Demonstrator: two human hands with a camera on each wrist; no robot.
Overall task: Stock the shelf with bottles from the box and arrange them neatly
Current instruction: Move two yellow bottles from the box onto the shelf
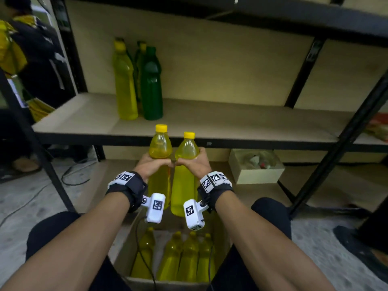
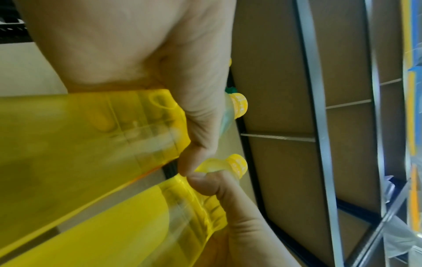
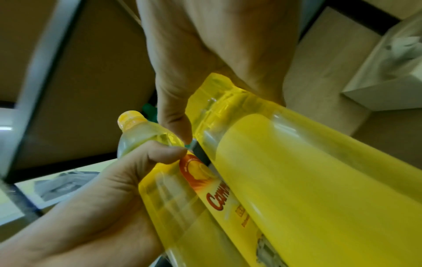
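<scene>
Both hands hold yellow bottles with yellow caps upright, side by side, just below the front edge of the shelf board [image 1: 231,124]. My left hand [image 1: 156,164] grips the left bottle [image 1: 160,147] at its shoulder, and my right hand [image 1: 190,163] grips the right bottle [image 1: 186,151] the same way. The thumbs nearly touch. In the left wrist view my left hand [image 2: 194,112] wraps the upper bottle [image 2: 80,135]. In the right wrist view my right hand [image 3: 178,108] wraps the bottle [image 3: 308,171]. The cardboard box [image 1: 123,244] between my knees holds several yellow bottles [image 1: 182,257].
On the shelf's left stand a yellow bottle [image 1: 125,85], a green bottle [image 1: 151,87] and one more behind them; the board to their right is bare. A black post [image 1: 340,139] slants at the right. A small white box [image 1: 256,175] sits on the lower shelf. Another person [image 1: 35,55] is at the far left.
</scene>
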